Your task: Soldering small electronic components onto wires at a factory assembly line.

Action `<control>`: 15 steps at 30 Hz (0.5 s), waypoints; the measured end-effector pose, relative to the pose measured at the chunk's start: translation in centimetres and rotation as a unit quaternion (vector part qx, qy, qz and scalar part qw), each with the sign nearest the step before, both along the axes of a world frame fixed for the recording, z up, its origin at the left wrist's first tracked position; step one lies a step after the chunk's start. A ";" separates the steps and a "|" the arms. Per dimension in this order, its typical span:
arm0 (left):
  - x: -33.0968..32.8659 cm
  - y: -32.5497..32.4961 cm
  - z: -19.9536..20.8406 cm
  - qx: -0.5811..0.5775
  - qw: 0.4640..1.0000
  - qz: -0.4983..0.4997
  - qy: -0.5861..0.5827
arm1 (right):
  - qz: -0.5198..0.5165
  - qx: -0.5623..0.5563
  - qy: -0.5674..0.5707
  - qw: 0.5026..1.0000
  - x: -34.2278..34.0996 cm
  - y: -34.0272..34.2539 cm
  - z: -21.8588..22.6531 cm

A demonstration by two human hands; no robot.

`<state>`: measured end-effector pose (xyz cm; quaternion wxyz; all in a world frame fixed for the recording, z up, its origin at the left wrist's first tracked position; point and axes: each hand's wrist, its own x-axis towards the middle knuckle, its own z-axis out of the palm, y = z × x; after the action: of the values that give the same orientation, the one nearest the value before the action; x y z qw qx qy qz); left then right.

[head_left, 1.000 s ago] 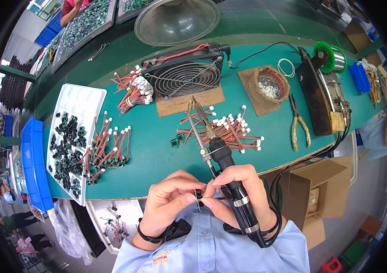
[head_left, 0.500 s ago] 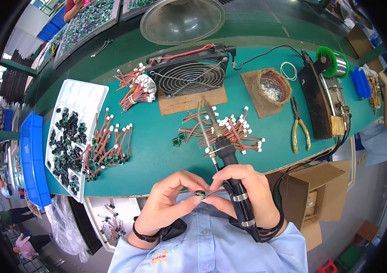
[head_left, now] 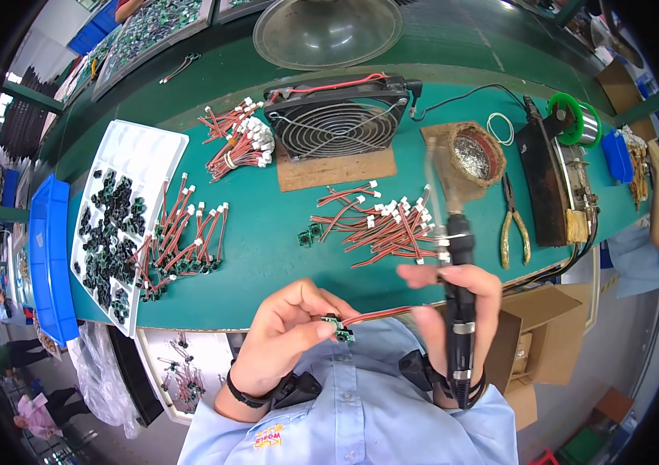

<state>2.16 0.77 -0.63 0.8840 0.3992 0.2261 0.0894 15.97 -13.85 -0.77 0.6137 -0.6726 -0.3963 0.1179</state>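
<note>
My left hand (head_left: 281,335) pinches a small green circuit board (head_left: 340,329) between thumb and fingers, in front of my shirt. A red-and-white wire lead (head_left: 380,315) runs from the board to the right, towards my right fingers. My right hand (head_left: 486,294) is wrapped round a black soldering iron (head_left: 460,322), held upright with its tip pointing away from me. A thin metal tube runs along the iron; both are smeared by motion towards the tip. Whether my right fingers also touch the wire's end, I cannot tell.
Wire leads (head_left: 391,229) with white plugs lie mid-table beside loose boards (head_left: 308,235). A white tray (head_left: 160,147) of black-and-green parts and wired boards (head_left: 198,263) are left. Behind stand a fan (head_left: 337,128) and solder pot (head_left: 492,167); pliers (head_left: 509,225) and a solder reel (head_left: 577,120) are right.
My right hand has moved right and away from the board, carrying the soldering iron, now more upright. The lead now shows stretched out from the board, which stays in my left hand.
</note>
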 end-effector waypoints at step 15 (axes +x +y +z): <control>1.1 0.2 -0.9 0.157 0.981 0.110 -0.007 | 0.024 -0.037 -0.239 0.970 -1.6 -4.7 0.1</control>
<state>3.29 0.95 -1.52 0.7965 0.5055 0.2454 0.2233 14.39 -18.59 -0.64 0.4728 -0.6941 -0.5426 -0.0171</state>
